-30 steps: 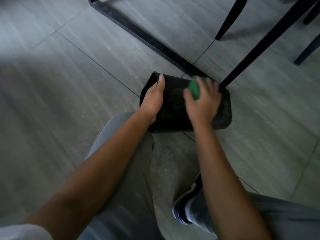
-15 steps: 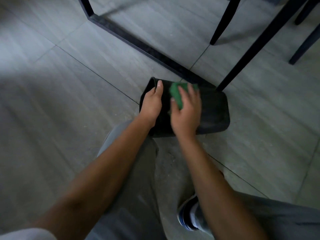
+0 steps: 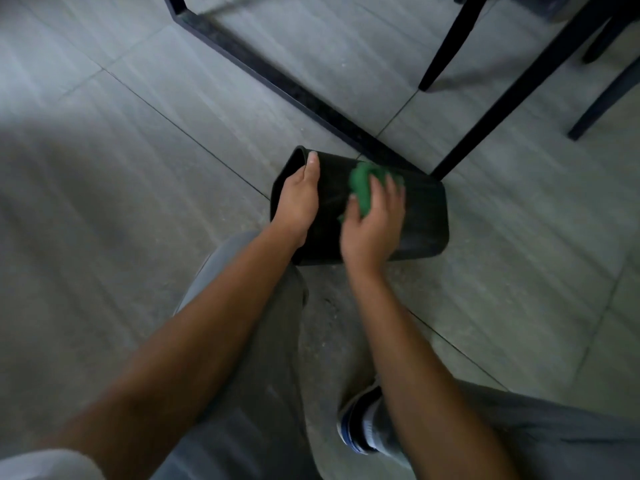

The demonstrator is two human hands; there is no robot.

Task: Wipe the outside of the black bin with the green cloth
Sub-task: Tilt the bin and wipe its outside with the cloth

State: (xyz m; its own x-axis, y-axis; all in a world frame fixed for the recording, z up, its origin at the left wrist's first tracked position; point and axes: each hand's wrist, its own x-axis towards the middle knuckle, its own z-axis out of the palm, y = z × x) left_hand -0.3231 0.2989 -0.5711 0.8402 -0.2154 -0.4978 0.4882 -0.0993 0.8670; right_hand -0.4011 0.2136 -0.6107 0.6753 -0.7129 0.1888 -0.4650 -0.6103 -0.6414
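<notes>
The black bin point(image 3: 424, 216) lies on its side on the grey tiled floor, its open mouth to the left. My left hand point(image 3: 298, 199) holds the bin at its rim, thumb on the outer wall and the other fingers hidden behind the rim. My right hand point(image 3: 374, 223) presses the bunched green cloth point(image 3: 363, 183) onto the upper side of the bin, thumb and fingers curled round the cloth. Part of the cloth is hidden under my fingers.
A black frame bar point(image 3: 294, 90) runs diagonally across the floor just behind the bin. A slanted black leg point(image 3: 512, 95) meets the floor at the bin's far right corner. More chair legs point(image 3: 446, 43) stand beyond. My knees and a shoe point(image 3: 360, 427) are below.
My right hand slid the cloth leftward along the bin from its right part, then back a little toward the middle. My left hand stays at the rim. The camera shifted slightly.
</notes>
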